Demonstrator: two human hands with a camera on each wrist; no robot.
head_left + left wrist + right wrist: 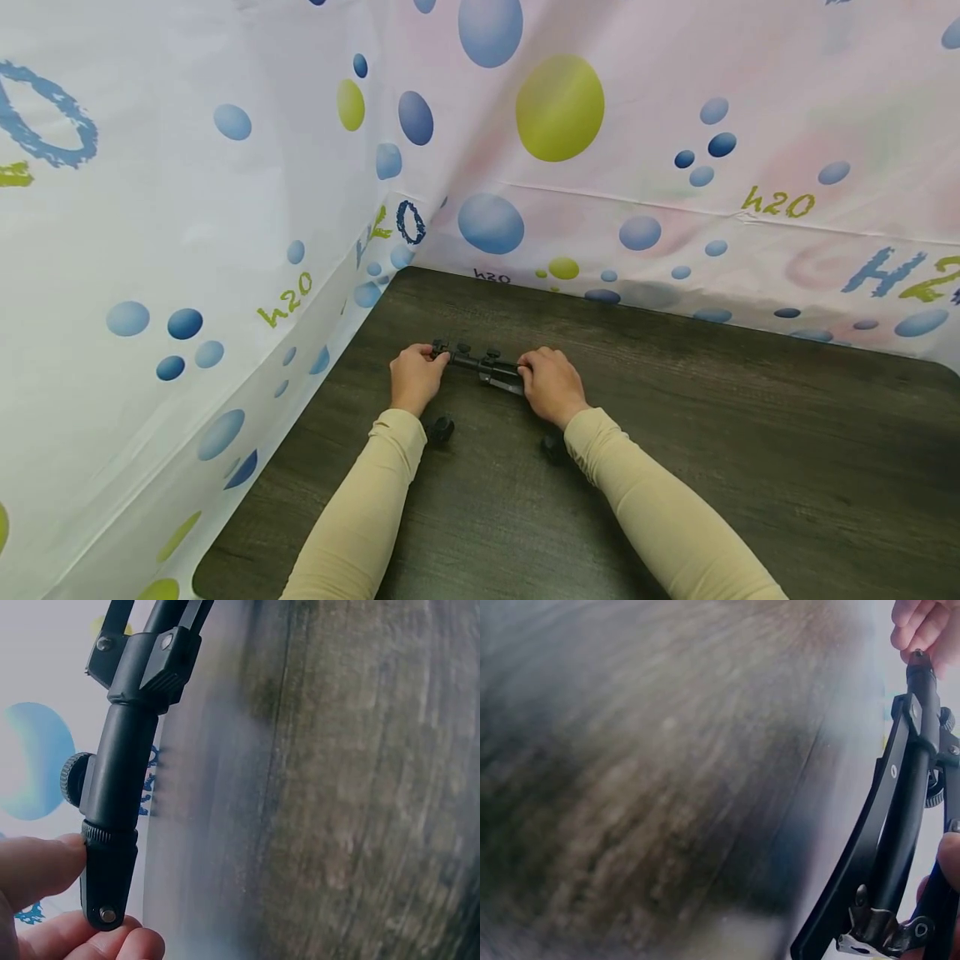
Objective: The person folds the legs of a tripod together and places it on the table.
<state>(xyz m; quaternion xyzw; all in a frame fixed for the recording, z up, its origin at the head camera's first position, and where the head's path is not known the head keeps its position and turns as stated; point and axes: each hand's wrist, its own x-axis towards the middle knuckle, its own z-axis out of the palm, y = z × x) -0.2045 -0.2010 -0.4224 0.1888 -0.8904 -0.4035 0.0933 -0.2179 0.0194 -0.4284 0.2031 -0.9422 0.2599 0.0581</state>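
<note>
A black folding tripod [470,363] is held level between both hands, its legs folded along the centre tube. My left hand [416,379] pinches its narrow end, thumb and fingers on either side of the small end fitting. The left wrist view shows a ribbed collar and round knob on the tube [124,769] above that grip. At the leg end, my right hand [552,385] grips one leg. In the right wrist view a curved leg [866,840] stands slightly apart from the tube, with a shiny metal bracket [874,930] near the lower end.
A small black knobbed part [441,429] lies beside the left wrist. Another dark piece [553,448] is partly hidden by the right forearm. Both are on the dark wood-grain table [712,467]. A bubble-printed sheet [637,150] stands along the table's left and back edges.
</note>
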